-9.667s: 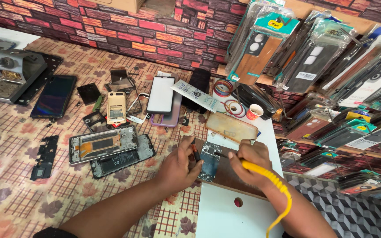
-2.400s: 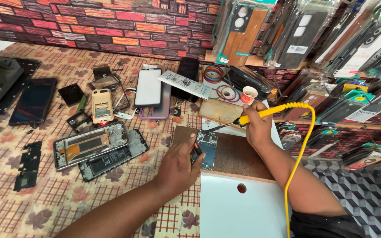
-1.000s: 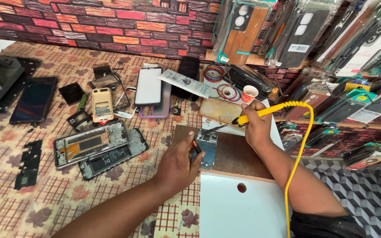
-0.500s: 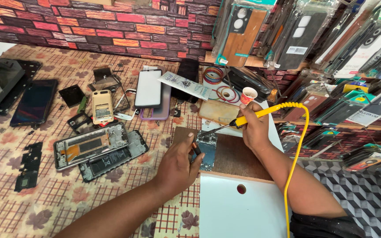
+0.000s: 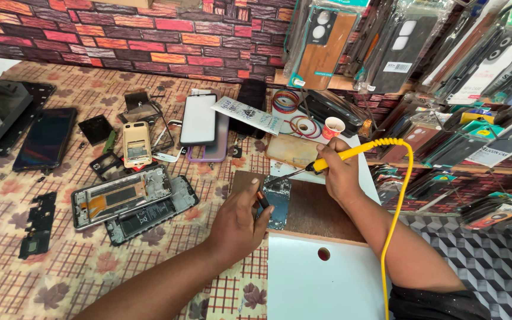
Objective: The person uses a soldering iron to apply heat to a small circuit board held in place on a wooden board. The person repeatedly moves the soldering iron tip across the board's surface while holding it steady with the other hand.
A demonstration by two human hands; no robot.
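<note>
Two hands are at work over a small blue circuit board (image 5: 278, 202) lying on a brown wooden block (image 5: 315, 207) at the near right of the bench (image 5: 149, 261). The right hand (image 5: 340, 175) is closed in a pinching grip around the yellow handle of a soldering iron (image 5: 333, 157), whose dark tip is pointed down and left, just above the far end of the board. The left hand (image 5: 238, 225) is curled, its fingertips pressed together on a small dark part at the board's left edge; whether that part touches the board cannot be told. Over the last few seconds little has changed: the iron has been kept raised near the far end of the board and the left hand has stayed in place, so the work appears to be paused between touches of the tip. One yellow coiled cord (image 5: 399, 201) is seen running down from the iron. Farther out, one white panel (image 5: 321, 284) with one round hole lies nearest. To the left, two opened phone frames (image 5: 131, 201) are laid side by side, with one small gold phone (image 5: 136, 143) beyond them. At the far right, one small paper cup (image 5: 332, 127) stands near two tape rolls (image 5: 294, 112).
</note>
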